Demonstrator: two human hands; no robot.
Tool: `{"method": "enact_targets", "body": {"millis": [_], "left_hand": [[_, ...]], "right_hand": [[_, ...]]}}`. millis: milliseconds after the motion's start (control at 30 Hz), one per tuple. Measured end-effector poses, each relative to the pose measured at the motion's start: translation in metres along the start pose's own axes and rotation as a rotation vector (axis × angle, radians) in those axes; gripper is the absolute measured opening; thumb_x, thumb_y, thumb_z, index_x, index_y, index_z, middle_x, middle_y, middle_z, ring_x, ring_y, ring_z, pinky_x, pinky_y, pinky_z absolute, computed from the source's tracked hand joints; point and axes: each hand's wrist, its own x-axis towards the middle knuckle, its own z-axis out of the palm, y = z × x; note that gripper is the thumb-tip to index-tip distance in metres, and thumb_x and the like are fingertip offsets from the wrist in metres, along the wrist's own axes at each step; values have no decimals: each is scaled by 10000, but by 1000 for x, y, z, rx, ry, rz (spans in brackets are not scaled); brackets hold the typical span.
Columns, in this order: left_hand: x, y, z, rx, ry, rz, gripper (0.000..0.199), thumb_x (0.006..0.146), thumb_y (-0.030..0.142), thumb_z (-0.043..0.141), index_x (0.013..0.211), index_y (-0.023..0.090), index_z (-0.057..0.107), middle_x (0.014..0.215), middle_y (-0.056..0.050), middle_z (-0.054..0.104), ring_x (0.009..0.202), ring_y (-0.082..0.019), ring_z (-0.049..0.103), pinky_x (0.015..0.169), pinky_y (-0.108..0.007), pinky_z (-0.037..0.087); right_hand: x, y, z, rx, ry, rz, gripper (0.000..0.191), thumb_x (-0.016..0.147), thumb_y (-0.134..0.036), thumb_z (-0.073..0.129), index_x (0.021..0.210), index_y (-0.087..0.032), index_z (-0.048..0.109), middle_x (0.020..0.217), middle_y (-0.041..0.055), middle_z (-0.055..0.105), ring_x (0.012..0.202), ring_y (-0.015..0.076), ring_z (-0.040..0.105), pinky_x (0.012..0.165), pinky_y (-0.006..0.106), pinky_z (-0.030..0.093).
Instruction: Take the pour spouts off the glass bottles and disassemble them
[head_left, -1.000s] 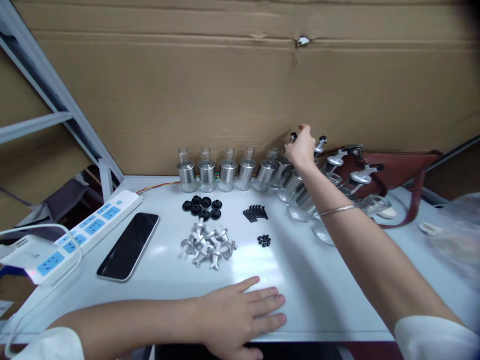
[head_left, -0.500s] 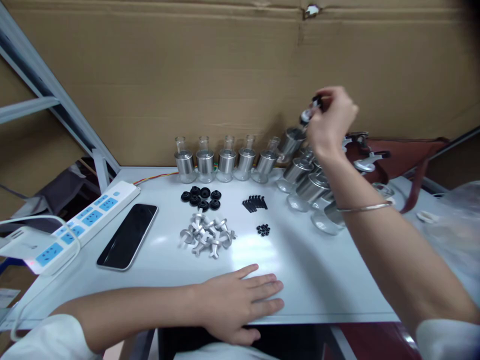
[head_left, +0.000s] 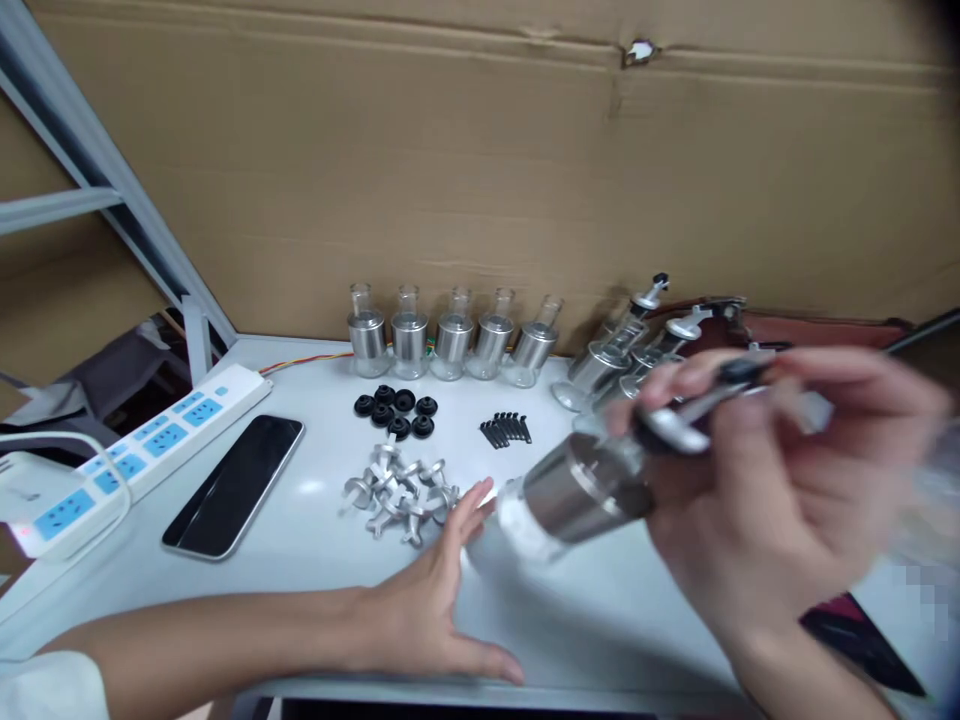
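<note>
Right grip (head_left: 780,490): I clasped a clear-glass, cylindrical, steel-sleeved bottle (head_left: 570,485) near its top | axis tilted | base pointed leftward, near my spread, empty left grip (head_left: 420,615)

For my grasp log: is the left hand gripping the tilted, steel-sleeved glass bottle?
No, the left hand is open; the right hand holds the bottle near its top.

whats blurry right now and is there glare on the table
In the head view, the right hand and held bottle are smeared, likely by motion; the five bottles by the cardboard look sharper; a small glare spot shows on the table between phone and silver parts.
</note>
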Motion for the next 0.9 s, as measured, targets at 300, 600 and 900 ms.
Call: {"method": "enact_targets", "body": {"millis": [300,600,900], "left_hand": [[11,21,-8,-136,-32,-45,716,685,344,784,1294,176,447,1233,-112,590,1091,-318,572,986,-468,445],[11,15,-11,-150,-80,30,774,711,351,748,1352,172,352,1371,-155,453,1240,-351,449,1070,-517,350],[16,29,-16,-192,-173,56,787,837,468,635,1470,222,237,1453,-131,363,1302,-364,386,1083,-504,328]], "right_hand": [[-47,21,7,226,-339,297,235,1006,-214,414,1179,-346,502,1008,19,597,940,148,600,780,309,546],[-48,36,-11,321,-540,555,430,910,-571,503,1185,-265,628,1095,74,644,1035,222,628,921,357,505],[-48,29,-15,362,-599,540,373,952,-464,500,1298,-328,529,1102,61,659,997,200,646,839,344,521]]}}
